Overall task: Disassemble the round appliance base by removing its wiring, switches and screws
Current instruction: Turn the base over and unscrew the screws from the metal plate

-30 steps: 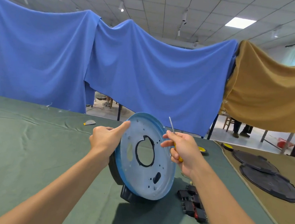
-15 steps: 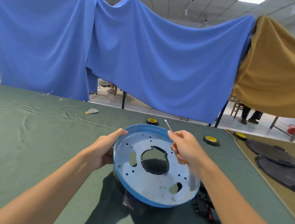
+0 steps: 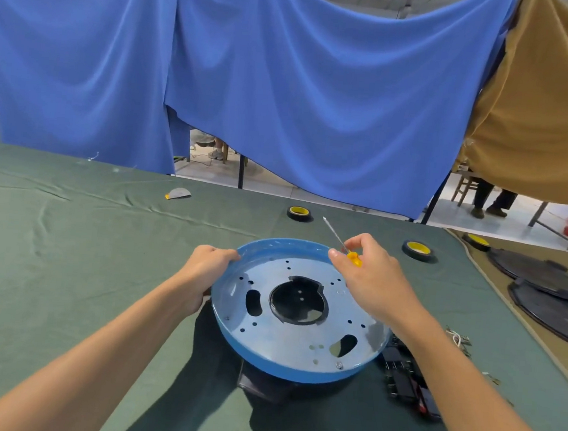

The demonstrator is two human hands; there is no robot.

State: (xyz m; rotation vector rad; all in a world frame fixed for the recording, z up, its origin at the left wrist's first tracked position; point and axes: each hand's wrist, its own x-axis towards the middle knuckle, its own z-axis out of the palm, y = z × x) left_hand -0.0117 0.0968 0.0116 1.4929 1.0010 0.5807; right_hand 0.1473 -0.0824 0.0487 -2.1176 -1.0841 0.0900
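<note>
Nearest: one screw (image 3: pixel 339 365) sits in the round base (image 3: pixel 275 341) at its near rim, well back from both hands, toward the wrists. My read is that it's the next target. A black part (image 3: pixel 261 383) pokes out under that same edge. The base seems to sit on it; can't tell if it's attached.

A pile of black switches (image 3: pixel 405 380) lies under the right forearm, just outside the rim. It looks like a parking spot for pulled parts, in reach but off the work. Wire scraps (image 3: pixel 458 339) lie further out on that side.

The base lies open face up between the hands on the green cloth (image 3: pixel 65 265). No wiring shows on the plate and most holes are empty, so the job reads as nearly finished.

Left hand (image 3: pixel 207 267) curls its fingers over the rim on its side. That's likely a steadying grip so the base won't spin under tool torque.

Right hand (image 3: pixel 370 278) hovers over the far rim, thumb and fingers pinching the screwdriver (image 3: pixel 354 258) at its yellow handle. The shaft points up and away past the fingertips, tip off the metal, so this is a carry posture, not driving. It needs turning tip-down first.

Beyond the fingertips is a tape roll (image 3: pixel 299 212). Black discs (image 3: pixel 544 286) lie far off the right hand's outer side, with a blue drape (image 3: pixel 286 95) behind.
</note>
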